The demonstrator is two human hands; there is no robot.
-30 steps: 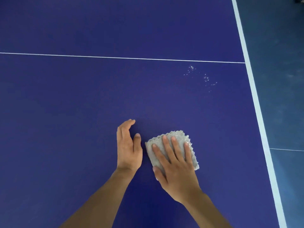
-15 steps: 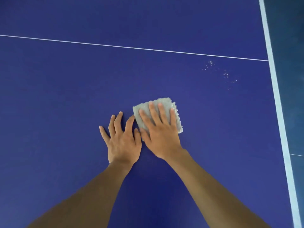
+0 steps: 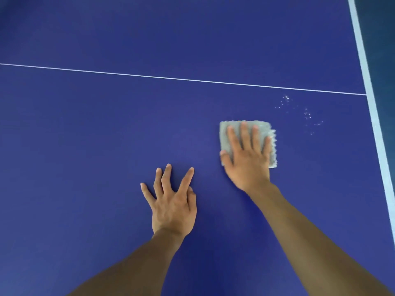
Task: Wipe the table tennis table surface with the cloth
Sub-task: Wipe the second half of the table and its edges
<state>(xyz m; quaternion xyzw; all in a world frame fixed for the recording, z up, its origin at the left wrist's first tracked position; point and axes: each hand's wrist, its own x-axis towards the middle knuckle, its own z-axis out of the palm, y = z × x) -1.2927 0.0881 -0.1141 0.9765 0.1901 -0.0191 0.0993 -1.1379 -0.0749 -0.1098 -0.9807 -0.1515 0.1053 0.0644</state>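
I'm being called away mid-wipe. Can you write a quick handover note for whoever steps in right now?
Right hand: flat on the grey cloth, fingers straight, pressing it onto the blue table tennis table.
Left hand: open, fingers spread, on bare surface left of the cloth.
White specks lie just beyond the cloth, toward the white sideline, not yet wiped.
To do: wipe the specks, then the rest. What is already wiped cannot be told.
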